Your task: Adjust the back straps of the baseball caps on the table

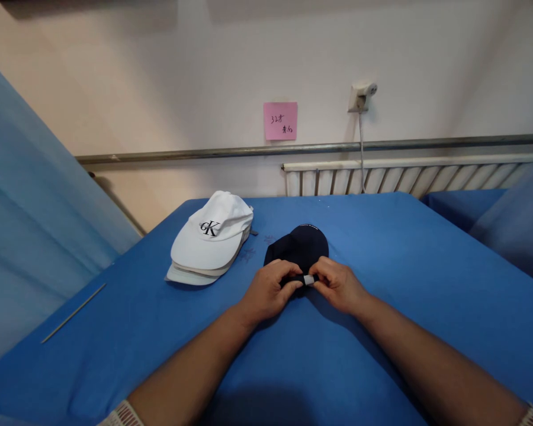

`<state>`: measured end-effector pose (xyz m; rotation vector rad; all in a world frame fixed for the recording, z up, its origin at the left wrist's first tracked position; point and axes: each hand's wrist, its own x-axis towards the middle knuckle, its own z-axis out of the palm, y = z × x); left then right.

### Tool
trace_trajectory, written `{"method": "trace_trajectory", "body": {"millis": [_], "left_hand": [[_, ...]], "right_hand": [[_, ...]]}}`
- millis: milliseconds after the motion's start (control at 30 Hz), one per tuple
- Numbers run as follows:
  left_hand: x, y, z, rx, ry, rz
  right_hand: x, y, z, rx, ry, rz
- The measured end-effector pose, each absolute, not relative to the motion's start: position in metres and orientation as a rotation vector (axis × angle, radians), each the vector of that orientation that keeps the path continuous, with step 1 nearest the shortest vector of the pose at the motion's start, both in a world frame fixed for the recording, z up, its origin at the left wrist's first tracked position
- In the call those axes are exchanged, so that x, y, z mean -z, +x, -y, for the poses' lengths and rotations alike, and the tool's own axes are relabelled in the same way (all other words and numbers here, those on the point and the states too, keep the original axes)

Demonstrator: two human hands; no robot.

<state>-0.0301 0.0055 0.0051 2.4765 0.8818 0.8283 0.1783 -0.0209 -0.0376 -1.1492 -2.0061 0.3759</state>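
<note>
Forearms (195, 361) extended, I pinch the dark cap (298, 245) at its strap (295, 278) with left hand (270, 289) and right hand (340, 286); this likely adjustment next needs even tension.

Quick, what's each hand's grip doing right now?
Left hand: closed, pinching the strap of the dark cap.
Right hand: closed, pinching the same strap beside its pale piece.

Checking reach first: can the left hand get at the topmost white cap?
Probably yes: nothing stands between the left hand and the white cap, though that hand holds the dark cap.
</note>
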Motion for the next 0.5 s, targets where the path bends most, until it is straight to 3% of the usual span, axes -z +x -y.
{"method": "trace_trajectory", "body": {"millis": [300, 500], "left_hand": [[-0.007, -0.028, -0.002, -0.784, 2.399, -0.858], [-0.012, -0.038, -0.013, -0.829, 2.16, -1.049]], "right_hand": [[0.04, 0.175, 0.023, -0.367, -1.292, 1.904], [0.026, 0.183, 0.03, -0.567, -1.163, 2.173]]}}
